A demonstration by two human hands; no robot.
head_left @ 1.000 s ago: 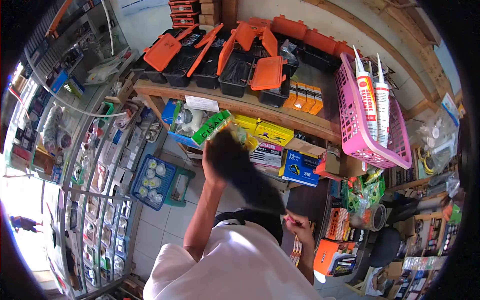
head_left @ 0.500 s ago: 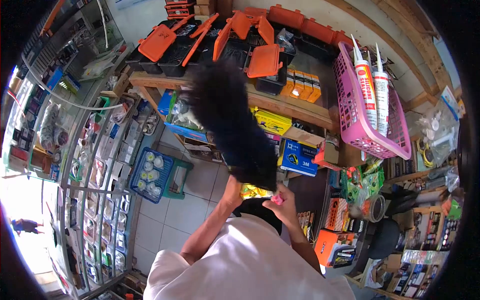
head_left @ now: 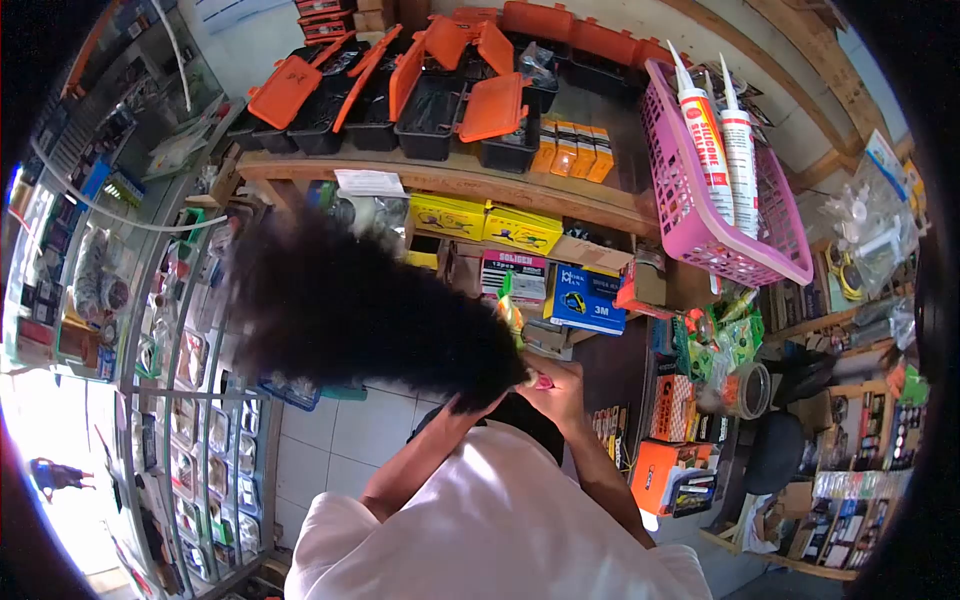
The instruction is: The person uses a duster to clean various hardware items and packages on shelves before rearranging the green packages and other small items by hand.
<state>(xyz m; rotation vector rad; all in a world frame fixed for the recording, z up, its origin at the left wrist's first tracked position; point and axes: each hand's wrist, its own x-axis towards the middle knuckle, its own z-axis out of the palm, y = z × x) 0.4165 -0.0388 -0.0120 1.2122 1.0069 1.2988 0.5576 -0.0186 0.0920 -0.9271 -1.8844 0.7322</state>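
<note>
A black feather duster (head_left: 370, 310), blurred by motion, spreads leftward in front of my chest. Its pink handle end (head_left: 541, 381) is in my right hand (head_left: 556, 392), whose fingers are wrapped round it. My left hand (head_left: 482, 408) is mostly covered by the dark feathers, so its fingers do not show. Just above the hands, a shiny yellow-green packet (head_left: 509, 312) stands up beside the duster, seemingly held from below by my left hand. What is in the packet I cannot make out.
A wooden shelf (head_left: 440, 185) ahead carries black bins with orange lids (head_left: 495, 108). At right, a pink basket (head_left: 735, 245) holds silicone sealant tubes (head_left: 706, 150). Boxes sit below, including a blue one (head_left: 588, 300). Glass display shelves (head_left: 190, 400) line the left side.
The duster has swung from upright to the left, its feathers now lower and across my left hand. The yellow packet has risen between the hands. The view has shifted slightly.
</note>
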